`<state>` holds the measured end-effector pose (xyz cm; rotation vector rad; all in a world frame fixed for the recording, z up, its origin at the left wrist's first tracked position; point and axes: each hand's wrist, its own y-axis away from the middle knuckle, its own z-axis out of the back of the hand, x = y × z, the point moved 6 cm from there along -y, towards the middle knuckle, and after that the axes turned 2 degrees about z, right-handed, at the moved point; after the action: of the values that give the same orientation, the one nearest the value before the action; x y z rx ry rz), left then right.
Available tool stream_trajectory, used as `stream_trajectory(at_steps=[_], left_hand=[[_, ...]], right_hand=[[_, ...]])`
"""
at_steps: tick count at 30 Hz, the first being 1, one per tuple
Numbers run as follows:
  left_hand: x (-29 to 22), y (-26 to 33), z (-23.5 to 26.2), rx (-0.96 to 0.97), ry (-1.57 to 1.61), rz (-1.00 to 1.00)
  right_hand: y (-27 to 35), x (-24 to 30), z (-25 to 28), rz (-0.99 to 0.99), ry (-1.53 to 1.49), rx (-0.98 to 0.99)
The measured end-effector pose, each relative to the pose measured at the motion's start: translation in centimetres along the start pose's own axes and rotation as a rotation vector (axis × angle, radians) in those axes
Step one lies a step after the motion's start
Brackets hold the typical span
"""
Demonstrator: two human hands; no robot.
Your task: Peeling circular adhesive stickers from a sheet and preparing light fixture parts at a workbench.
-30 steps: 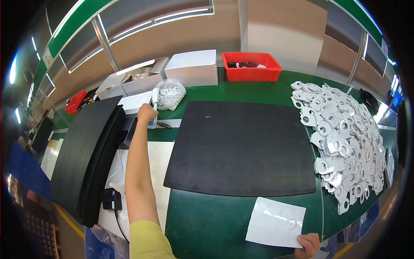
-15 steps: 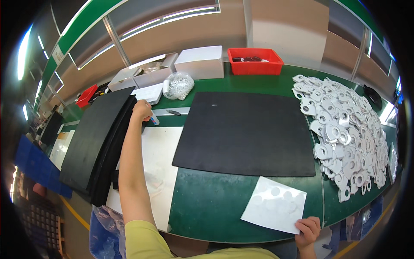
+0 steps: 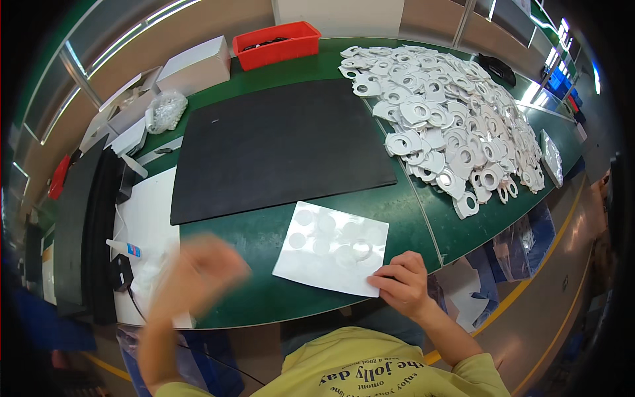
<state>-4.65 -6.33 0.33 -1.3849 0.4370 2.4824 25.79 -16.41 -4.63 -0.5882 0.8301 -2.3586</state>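
My right hand [image 3: 405,283] pinches the lower right corner of a glossy white sheet of round clear stickers [image 3: 324,268], at the green table's front edge. My left hand [image 3: 210,264] is smeared by motion over the table's front left part, so its fingers and anything in them cannot be made out. To its left, a small white bottle with a blue and red label [image 3: 126,248] lies tilted beside a black box-like object [image 3: 122,272]. Beyond the sheet lies a large black foam sheet [image 3: 278,149].
White ring-shaped pieces [image 3: 456,126] form a big heap at the right. A black foam stack [image 3: 79,231] stands at the left, near another white bottle [image 3: 135,165]. Behind are a red bin [image 3: 278,46], a white box [image 3: 195,66] and a bubble-wrap bundle [image 3: 165,111].
My left hand has come back from the foam stack toward me, and the labelled bottle near it now lies apart from it. The view has swung right; my right hand still holds the sticker sheet.
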Motion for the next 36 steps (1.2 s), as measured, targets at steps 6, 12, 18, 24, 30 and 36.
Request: stream_trajectory(at_steps=[6, 12, 18, 24, 30, 36], left_hand=[[2.8, 10.8, -24.9, 0.499, 0.699, 0.287], [4.0, 12.1, -29.3, -0.032, 1.434, 0.366], [3.7, 12.3, -29.1, -0.095, 1.373, 0.355], [3.7, 12.3, -29.6, -0.099, 1.363, 0.365], [4.6, 11.9, -29.0, -0.121, 1.198, 0.327], [6.2, 12.1, -28.7, -0.085, 1.106, 0.314]], right_hand=[[3.9, 3.7, 1.3, -0.004, -0.068, 0.021], [7.4, 7.3, 1.6, -0.015, -0.228, 0.134], [8.7, 5.8, 3.0, -0.115, -0.219, 0.087], [8.0, 6.3, 2.1, -0.101, -0.194, 0.153], [7.7, 6.5, 1.0, -0.125, -0.21, 0.225], [6.9, 6.7, 0.3, -0.097, -0.225, 0.247]])
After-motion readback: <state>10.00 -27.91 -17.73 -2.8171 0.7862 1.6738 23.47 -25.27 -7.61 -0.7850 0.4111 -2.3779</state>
